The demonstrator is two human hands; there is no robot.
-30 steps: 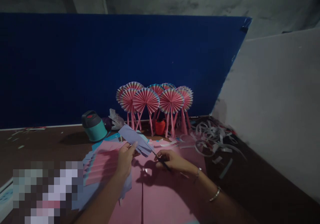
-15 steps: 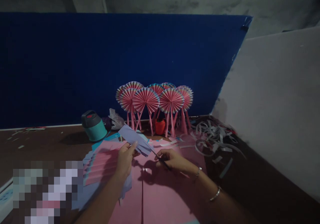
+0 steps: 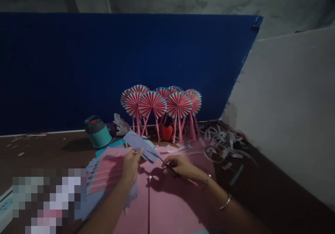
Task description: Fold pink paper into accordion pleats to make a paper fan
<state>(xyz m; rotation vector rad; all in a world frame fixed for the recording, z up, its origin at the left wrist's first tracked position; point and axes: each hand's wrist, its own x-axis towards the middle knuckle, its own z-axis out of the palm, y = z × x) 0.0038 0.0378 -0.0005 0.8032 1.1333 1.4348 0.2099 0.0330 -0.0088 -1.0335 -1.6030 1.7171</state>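
Observation:
My left hand [image 3: 131,164] pinches a lavender paper strip [image 3: 136,142] between thumb and fingers, holding it above the pink paper sheets [image 3: 167,206]. My right hand [image 3: 183,168] is closed around the handles of dark scissors [image 3: 171,170]. The scissors' blades reach up and left to the strip's lower right end, where the paper is split into narrower pieces. Under my left forearm lies pleated pink paper [image 3: 106,171] with pale blue and lavender edges.
Several pleated pink paper fans [image 3: 152,105] stand against the blue panel [image 3: 104,59]. A red container [image 3: 167,132] sits among their legs. To the left is a teal jug with a dark lid [image 3: 99,136]; curled paper scraps [image 3: 222,141] lie at right.
The scissors' blades have shifted slightly against the end of the lavender strip. Both hands stay in nearly the same place, and the view has moved only a little.

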